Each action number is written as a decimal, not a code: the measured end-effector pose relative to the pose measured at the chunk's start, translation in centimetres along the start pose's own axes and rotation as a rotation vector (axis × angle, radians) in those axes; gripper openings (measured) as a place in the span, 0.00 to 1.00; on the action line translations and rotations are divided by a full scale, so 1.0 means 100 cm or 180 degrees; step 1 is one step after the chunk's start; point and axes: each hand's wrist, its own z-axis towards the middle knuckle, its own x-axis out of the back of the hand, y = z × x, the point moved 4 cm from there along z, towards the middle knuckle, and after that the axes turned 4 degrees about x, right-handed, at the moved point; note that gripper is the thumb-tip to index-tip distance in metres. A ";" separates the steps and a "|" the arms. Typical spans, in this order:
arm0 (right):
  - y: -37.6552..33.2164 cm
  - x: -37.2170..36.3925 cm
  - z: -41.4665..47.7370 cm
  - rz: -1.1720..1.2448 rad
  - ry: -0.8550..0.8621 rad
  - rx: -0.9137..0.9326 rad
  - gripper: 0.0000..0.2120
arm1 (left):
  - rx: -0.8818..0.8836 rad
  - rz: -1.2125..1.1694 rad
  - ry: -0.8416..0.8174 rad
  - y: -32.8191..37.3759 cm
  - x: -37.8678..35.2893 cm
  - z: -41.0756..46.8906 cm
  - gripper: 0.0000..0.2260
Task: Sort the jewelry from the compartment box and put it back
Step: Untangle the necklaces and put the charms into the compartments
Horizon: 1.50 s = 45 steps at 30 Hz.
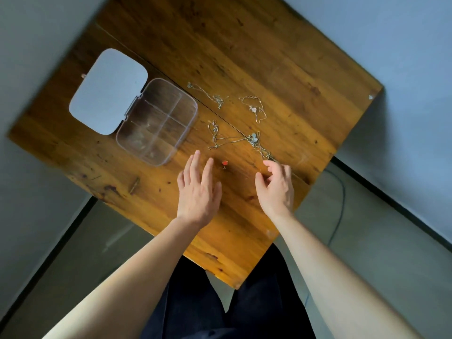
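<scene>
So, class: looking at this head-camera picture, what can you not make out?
- Clear compartment box: blur and glare hide whether anything remains inside.
- Chains: too thin and tangled to count.
- Right hand: curled fingers hide whether it pinches a chain.
- Red charm: too small to identify.
</scene>
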 end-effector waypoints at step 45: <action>-0.010 -0.001 0.001 -0.1188 -0.0710 0.0895 0.11 | 0.2338 -0.3224 -0.0170 0.002 0.001 0.004 0.06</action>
